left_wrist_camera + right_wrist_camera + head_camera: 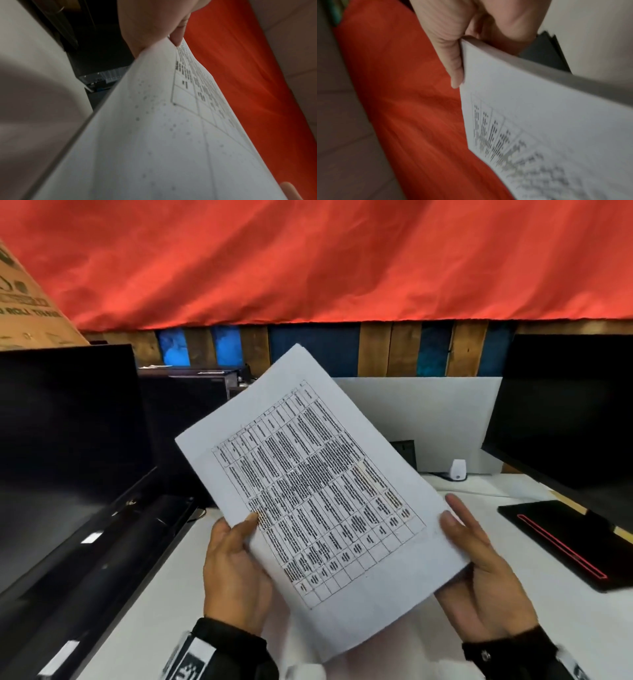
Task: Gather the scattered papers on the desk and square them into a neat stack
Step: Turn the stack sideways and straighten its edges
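Note:
I hold a stack of white papers [318, 491] tilted in the air above the white desk [534, 628]; its top sheet carries a printed table. My left hand [239, 539] grips the stack's left edge, thumb on the top sheet and fingers hidden behind. My right hand [479, 559] holds the right edge, thumb lying on the sheet and fingers fairly straight behind it. In the left wrist view the papers [154, 135] run up to my left hand [150, 27]. The right wrist view shows the stack's corner [539, 108] seated between thumb and fingers of my right hand [453, 40].
A dark monitor [61, 440] stands at the left and another [565, 405] at the right. A black flat case with a red line [561, 546] lies at the right of the desk. A small white device [458, 470] sits by the white partition [428, 412]. Red cloth [308, 261] hangs behind.

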A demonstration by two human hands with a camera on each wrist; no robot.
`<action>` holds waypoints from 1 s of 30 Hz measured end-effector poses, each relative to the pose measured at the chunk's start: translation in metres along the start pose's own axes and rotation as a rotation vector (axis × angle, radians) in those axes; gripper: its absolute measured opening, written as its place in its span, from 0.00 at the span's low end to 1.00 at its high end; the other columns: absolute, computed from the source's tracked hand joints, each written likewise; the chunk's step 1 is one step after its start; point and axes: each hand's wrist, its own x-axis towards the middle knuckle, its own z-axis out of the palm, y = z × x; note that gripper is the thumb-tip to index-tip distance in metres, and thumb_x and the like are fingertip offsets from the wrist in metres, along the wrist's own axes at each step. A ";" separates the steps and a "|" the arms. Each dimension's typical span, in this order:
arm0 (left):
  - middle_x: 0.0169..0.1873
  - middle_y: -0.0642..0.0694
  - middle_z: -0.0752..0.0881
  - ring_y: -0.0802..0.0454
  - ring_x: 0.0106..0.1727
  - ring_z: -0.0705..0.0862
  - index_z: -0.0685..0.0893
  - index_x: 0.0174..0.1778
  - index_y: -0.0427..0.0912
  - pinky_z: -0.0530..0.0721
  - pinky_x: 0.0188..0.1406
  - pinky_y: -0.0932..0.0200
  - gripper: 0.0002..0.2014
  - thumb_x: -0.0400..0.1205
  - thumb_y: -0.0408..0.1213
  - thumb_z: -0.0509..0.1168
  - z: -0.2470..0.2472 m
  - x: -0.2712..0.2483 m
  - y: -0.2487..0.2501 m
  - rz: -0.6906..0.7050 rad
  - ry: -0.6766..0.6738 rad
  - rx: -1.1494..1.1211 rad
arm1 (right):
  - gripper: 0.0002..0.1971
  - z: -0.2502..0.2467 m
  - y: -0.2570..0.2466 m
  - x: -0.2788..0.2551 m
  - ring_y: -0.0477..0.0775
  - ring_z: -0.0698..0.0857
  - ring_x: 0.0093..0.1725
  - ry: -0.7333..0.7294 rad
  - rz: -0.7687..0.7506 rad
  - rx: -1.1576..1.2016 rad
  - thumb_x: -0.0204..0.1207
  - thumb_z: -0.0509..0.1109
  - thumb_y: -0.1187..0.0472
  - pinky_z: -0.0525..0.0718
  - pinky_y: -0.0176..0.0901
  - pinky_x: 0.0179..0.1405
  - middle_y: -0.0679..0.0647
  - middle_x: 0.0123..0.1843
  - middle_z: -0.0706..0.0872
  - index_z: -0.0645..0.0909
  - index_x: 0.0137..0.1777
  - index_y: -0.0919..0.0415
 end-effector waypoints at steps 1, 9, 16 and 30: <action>0.42 0.43 0.94 0.49 0.41 0.94 0.82 0.48 0.39 0.91 0.47 0.48 0.12 0.84 0.22 0.56 0.000 0.001 -0.003 -0.014 0.005 -0.010 | 0.21 0.006 0.005 -0.004 0.60 0.90 0.56 -0.041 0.026 0.026 0.70 0.67 0.66 0.83 0.67 0.59 0.61 0.59 0.90 0.82 0.64 0.58; 0.57 0.43 0.92 0.47 0.52 0.92 0.81 0.61 0.40 0.87 0.59 0.39 0.14 0.83 0.24 0.59 -0.005 -0.003 -0.004 -0.079 -0.027 0.058 | 0.24 0.001 0.009 -0.002 0.65 0.88 0.60 -0.012 0.029 -0.218 0.69 0.66 0.75 0.83 0.68 0.58 0.62 0.62 0.88 0.81 0.66 0.62; 0.63 0.34 0.88 0.34 0.64 0.86 0.83 0.68 0.36 0.85 0.58 0.36 0.21 0.78 0.27 0.64 -0.047 0.020 0.036 -0.309 -0.269 0.187 | 0.44 -0.052 -0.046 0.009 0.75 0.87 0.55 0.045 0.194 -0.416 0.41 0.85 0.73 0.83 0.74 0.51 0.73 0.60 0.87 0.79 0.64 0.75; 0.56 0.37 0.92 0.36 0.55 0.91 0.81 0.65 0.38 0.92 0.51 0.46 0.28 0.68 0.19 0.72 -0.048 0.012 0.016 -0.105 -0.383 0.599 | 0.34 -0.059 -0.048 0.018 0.62 0.92 0.51 0.060 -0.018 -0.705 0.43 0.84 0.71 0.90 0.54 0.49 0.61 0.50 0.93 0.86 0.56 0.67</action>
